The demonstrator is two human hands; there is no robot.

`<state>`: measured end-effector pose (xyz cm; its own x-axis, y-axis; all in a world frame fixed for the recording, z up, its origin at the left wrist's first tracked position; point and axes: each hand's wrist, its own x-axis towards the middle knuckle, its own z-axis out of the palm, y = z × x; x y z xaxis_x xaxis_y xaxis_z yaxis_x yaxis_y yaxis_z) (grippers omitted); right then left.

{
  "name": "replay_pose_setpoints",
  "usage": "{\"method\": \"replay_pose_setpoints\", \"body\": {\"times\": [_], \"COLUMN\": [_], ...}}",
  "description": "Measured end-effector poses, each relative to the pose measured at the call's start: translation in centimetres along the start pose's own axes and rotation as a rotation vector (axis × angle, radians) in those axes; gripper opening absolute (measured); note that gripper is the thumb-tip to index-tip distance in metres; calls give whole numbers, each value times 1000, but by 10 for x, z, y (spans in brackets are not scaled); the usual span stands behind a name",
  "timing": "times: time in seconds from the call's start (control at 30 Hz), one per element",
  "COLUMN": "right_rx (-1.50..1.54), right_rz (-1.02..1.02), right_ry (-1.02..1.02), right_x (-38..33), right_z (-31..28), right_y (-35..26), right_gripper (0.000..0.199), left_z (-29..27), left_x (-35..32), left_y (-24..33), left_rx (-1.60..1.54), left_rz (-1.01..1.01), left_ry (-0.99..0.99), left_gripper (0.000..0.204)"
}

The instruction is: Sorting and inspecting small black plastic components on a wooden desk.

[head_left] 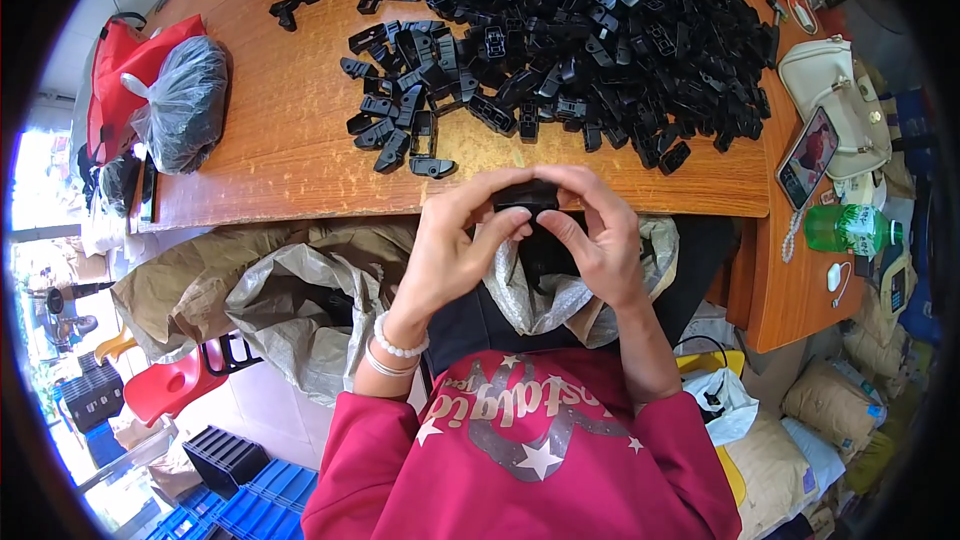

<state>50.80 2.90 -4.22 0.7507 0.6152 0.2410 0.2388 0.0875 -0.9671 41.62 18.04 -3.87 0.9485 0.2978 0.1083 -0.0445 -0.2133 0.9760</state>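
Both my hands meet just in front of the wooden table's near edge [300, 202]. My left hand [452, 240] and my right hand [598, 232] each grip the same small black plastic part [527, 196], fingers curled over its top and thumbs pressing underneath. A big heap of similar black plastic parts [600, 30] covers the far right of the table. Several loose ones [405, 115] are scattered closer to me. My left wrist wears white bead bracelets.
A brown sack [290, 300] gapes open below the table on my left, and a grey bag lies in my lap. A black plastic bag [185, 100] and red bag sit at the table's left end. A phone [808, 155], white handbag [840, 100] and green bottle [850, 228] are at right.
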Motion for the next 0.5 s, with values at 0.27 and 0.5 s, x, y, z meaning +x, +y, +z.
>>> {"method": "replay_pose_setpoints", "body": {"times": [0.27, 0.5], "right_rx": [-229, -918], "right_rz": [-34, -332], "right_ry": [-368, -45], "right_x": [13, 49], "right_z": [-35, -5], "right_y": [2, 29], "right_gripper": [14, 33], "left_z": [-20, -44], "left_x": [-5, 0], "left_y": [1, -18], "left_rx": [402, 1210], "left_rz": [197, 117], "left_ry": [109, 173], "left_gripper": [25, 29]}}
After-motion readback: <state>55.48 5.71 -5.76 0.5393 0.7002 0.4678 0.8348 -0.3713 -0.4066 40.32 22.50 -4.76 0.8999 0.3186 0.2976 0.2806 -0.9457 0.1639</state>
